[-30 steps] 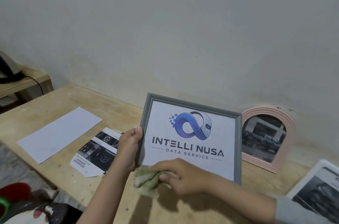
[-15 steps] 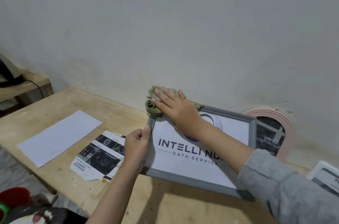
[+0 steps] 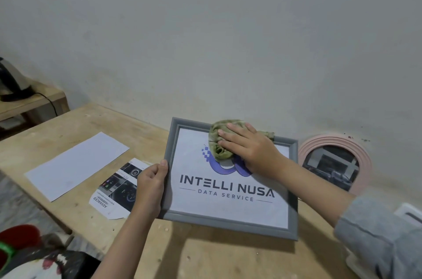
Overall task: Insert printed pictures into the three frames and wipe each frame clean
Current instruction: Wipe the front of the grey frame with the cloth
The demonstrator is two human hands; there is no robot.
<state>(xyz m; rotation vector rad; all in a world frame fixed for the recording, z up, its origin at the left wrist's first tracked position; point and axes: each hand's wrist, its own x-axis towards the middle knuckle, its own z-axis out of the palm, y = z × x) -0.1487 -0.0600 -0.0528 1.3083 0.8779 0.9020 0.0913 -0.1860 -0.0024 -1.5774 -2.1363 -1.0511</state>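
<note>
A grey rectangular frame (image 3: 228, 221) holding a printed logo picture is tilted up off the wooden table. My left hand (image 3: 149, 187) grips its left edge. My right hand (image 3: 249, 149) presses a crumpled green cloth (image 3: 219, 139) flat against the glass near the frame's top, over the blue logo. A pink arched frame (image 3: 363, 164) with a dark photo leans on the wall to the right. A corner of a white frame (image 3: 408, 212) shows at the far right, mostly hidden by my grey sleeve.
On the wooden table (image 3: 205, 258) a blank white sheet (image 3: 75, 164) lies at the left and a printed car-interior picture (image 3: 114, 191) beside my left hand. A low wooden shelf (image 3: 34, 105) with a dark appliance and cable stands far left. The wall runs along the back.
My right hand moved the cloth from the frame's lower edge up to its top left corner, then rightward and down onto the glass. The frame tipped back flatter.
</note>
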